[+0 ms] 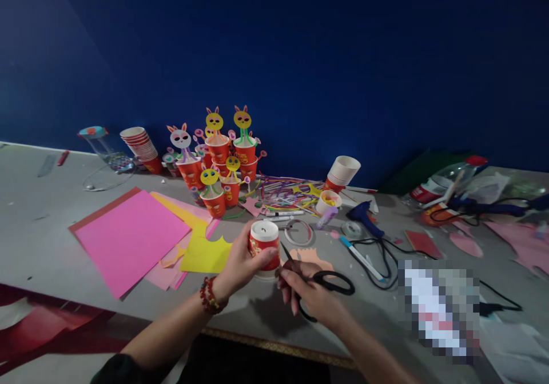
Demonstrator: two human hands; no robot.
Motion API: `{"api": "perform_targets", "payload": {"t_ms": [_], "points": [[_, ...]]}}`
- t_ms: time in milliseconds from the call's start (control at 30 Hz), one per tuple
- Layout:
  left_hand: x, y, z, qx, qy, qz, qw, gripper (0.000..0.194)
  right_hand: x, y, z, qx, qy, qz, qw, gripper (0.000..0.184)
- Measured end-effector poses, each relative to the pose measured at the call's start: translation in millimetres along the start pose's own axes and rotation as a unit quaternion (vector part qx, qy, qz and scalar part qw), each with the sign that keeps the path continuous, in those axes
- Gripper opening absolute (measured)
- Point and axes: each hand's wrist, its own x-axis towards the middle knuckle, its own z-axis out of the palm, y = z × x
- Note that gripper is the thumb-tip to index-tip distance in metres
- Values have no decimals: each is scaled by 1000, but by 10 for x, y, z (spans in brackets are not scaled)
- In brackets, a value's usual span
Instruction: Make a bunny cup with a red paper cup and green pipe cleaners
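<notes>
Head view: just right of the yellow paper [206, 252], the upturned red cup [263, 247] could dent if squeezed hard; farther right, the scissors [319, 278], if they slipped, could nick the left hand [240, 265]. Its fingers spread cup-wide, gripping the sides; the right hand [306, 290] curls its fingers closely around the scissors.

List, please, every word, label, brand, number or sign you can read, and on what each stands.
No text is legible.
Upturned red paper cup in the left hand: gold markings, too blurred to read.
Red paper cup below the rightmost yellow paper rabbit face: yellow print, too small.
Red label on the clear plastic bottle: too blurred.
</notes>
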Motion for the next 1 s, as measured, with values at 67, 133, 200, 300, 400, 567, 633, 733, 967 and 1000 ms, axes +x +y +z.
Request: {"api": "perform_targets", "payload": {"t_ms": [67,133,200,300,400,567,633,733,967,1000], "points": [[7,-68,11,-75,3,-33,997,44,-15,23,-9,48,6,9,999,42],[16,-130,33,-164,9,-80,983,45,-57,3,-36,29,28,-6,999,41],[23,-168,60,-228,7,-107,968,46,-108,-27,-66,-5,43,-15,999,40],[23,-191,85,-258,-4,-97,961,45,-150,-49,-82,-48,46,-18,998,40],[11,-221,72,-236,-4,-59,970,52,-119,-65,-49,-49,49,-24,997,41],[-13,-278,12,-164,28,6,986,65,-1,-120,66,119,69,21,990,44],[-8,-289,8,-171,52,13,984,63,13,-117,87,188,75,38,979,47],[25,-312,25,-237,85,-33,967,56,-12,-81,52,220,102,28,970,46],[91,-419,144,-330,122,-124,928,52,110,34,14,194,186,-58,962,35],[92,-429,174,-338,115,-128,925,54,161,53,45,193,187,-59,961,36]]}}
